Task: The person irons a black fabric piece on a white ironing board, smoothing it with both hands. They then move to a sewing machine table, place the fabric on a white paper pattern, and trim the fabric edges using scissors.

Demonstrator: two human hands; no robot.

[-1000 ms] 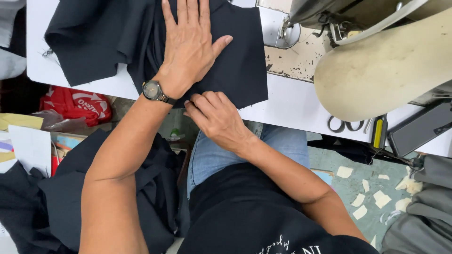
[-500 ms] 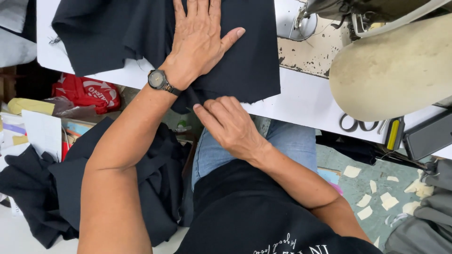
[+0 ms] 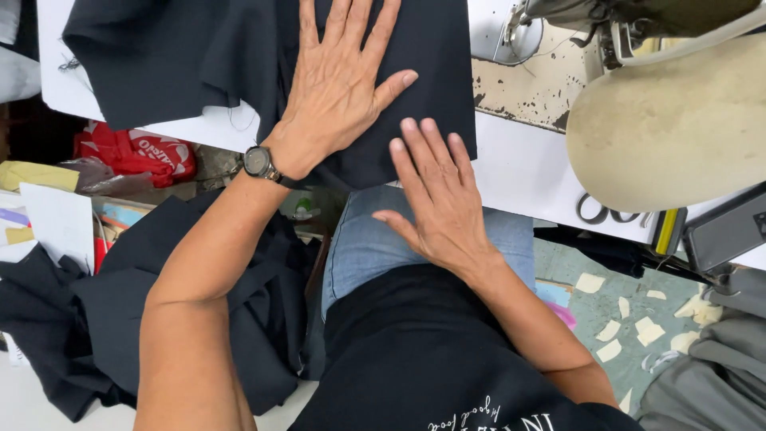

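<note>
My fingers (image 3: 351,32) lie spread and flat: left hand (image 3: 339,92) presses the dark cloth (image 3: 199,56) on the table (image 3: 519,164), right hand (image 3: 439,203) rests at its near edge. If I press unevenly, the cloth could slide off toward my lap.

The white table (image 3: 527,172) is carrying black cloth (image 3: 199,56) under my flat hands, and it is hanging over the near edge. The sewing machine (image 3: 670,120) is sitting at my right (scissors (image 3: 602,211) beside it).
</note>
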